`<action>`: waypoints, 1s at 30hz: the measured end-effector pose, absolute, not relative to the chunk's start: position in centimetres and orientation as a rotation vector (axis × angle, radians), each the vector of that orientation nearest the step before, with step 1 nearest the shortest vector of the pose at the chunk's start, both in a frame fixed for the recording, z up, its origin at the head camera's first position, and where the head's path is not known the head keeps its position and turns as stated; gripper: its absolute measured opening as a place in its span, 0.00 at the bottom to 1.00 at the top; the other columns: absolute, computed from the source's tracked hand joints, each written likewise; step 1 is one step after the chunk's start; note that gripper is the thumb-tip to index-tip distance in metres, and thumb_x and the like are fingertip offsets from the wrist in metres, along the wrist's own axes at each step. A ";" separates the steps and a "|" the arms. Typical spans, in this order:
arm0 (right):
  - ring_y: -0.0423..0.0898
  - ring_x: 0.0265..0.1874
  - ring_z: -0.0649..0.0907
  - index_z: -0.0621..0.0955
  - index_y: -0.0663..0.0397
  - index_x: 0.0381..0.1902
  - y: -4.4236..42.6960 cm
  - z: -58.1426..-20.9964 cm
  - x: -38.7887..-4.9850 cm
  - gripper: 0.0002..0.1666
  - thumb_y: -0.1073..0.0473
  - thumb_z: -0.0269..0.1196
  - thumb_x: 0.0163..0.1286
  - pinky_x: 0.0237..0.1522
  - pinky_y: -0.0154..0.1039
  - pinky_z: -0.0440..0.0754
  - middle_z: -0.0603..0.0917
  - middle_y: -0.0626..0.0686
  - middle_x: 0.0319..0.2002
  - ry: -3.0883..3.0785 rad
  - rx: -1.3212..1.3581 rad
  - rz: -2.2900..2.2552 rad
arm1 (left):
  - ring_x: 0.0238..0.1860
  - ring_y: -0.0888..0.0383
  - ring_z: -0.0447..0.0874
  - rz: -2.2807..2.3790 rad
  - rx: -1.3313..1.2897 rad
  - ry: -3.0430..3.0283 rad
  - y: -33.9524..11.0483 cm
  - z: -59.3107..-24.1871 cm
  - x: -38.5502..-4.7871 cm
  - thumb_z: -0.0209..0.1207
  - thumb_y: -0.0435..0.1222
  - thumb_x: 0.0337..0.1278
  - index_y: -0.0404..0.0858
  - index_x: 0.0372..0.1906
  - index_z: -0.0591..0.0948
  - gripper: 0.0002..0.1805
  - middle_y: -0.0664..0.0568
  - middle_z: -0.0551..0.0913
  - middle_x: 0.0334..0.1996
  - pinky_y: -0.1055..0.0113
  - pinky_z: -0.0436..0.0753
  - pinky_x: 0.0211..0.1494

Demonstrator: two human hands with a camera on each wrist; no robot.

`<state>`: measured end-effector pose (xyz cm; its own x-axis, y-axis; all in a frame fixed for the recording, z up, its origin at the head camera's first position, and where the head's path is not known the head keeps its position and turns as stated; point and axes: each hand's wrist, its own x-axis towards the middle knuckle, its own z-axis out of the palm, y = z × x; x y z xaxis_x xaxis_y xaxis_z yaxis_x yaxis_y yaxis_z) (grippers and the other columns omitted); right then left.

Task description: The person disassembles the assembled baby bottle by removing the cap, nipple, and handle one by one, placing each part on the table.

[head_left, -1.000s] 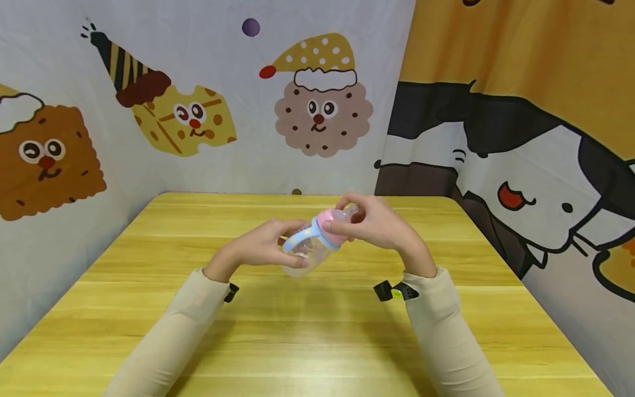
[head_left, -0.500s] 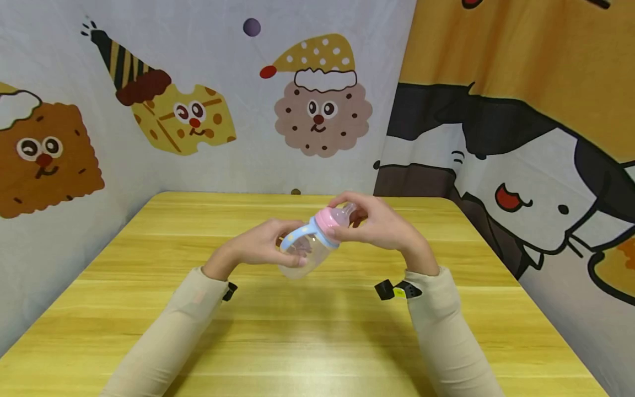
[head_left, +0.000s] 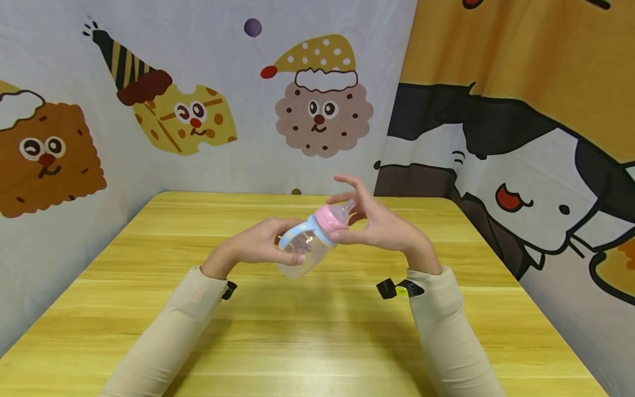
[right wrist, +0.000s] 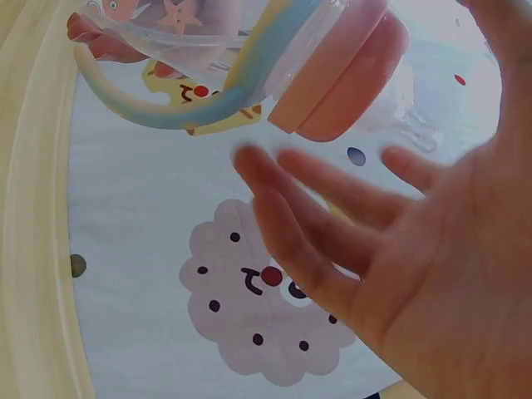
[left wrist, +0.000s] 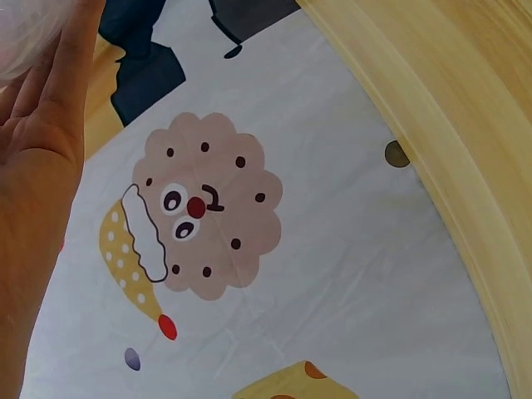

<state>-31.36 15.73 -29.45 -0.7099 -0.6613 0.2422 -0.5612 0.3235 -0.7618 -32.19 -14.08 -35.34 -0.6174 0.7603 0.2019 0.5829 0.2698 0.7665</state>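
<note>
A clear baby bottle is held tilted above the table, its teat up and to the right. It has a pink collar ring and a blue handle with yellow dots. My left hand grips the clear body, thumb on the near side; its other fingers are partly hidden behind the bottle. My right hand is beside the collar with fingers spread. In the right wrist view those fingers stand apart from the collar. The thumb is at the collar's near side; whether it touches, I cannot tell.
The wooden table lies beneath both hands. Behind it hangs a white cloth printed with cartoon biscuits and cheese. A curtain with a cow print hangs on the right.
The right hand's fingers have come off the pink collar and spread, with the index finger raised. The bottle has shifted slightly left, still in the left hand.
</note>
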 end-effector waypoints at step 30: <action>0.51 0.38 0.88 0.70 0.56 0.65 15.2 -29.5 -31.1 0.35 0.60 0.76 0.67 0.46 0.47 0.87 0.87 0.56 0.44 2.514 -1.038 -1.340 | 0.44 0.51 0.87 1.233 1.223 2.351 -14.2 -35.2 -32.0 0.71 0.44 0.64 0.39 0.64 0.79 0.27 0.49 0.88 0.47 0.57 0.89 0.46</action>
<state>-31.07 15.18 -29.46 -0.7602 -0.6144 0.2112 -0.5179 0.3767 -0.7681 -32.04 -14.19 -35.22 -0.6302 0.7567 0.1742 0.5735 0.3024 0.7613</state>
